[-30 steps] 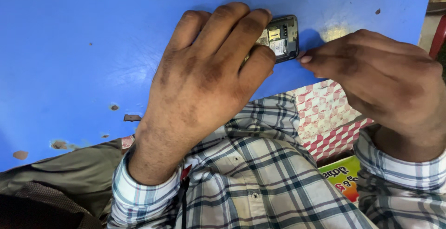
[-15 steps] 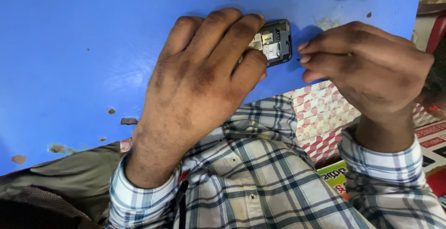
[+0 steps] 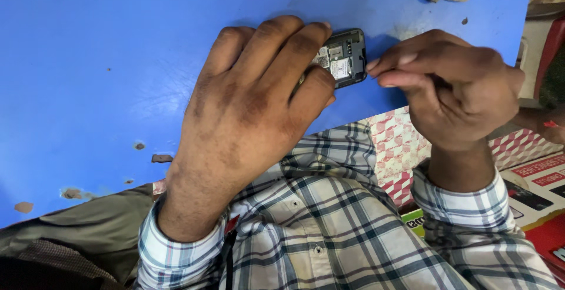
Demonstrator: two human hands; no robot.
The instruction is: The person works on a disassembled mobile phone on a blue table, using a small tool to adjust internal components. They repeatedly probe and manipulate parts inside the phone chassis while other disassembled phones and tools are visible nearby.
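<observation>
Blue table (image 3: 106,60); left hand (image 3: 253,107) covers opened phone (image 3: 344,57).

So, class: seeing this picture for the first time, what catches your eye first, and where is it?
The left hand presses a small opened phone onto the blue table, centre frame. The right hand pinches at the phone's right edge.

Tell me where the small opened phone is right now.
In the head view, the opened phone lies on the blue table, upper centre, under the left hand fingertips, beside the right hand.
</observation>
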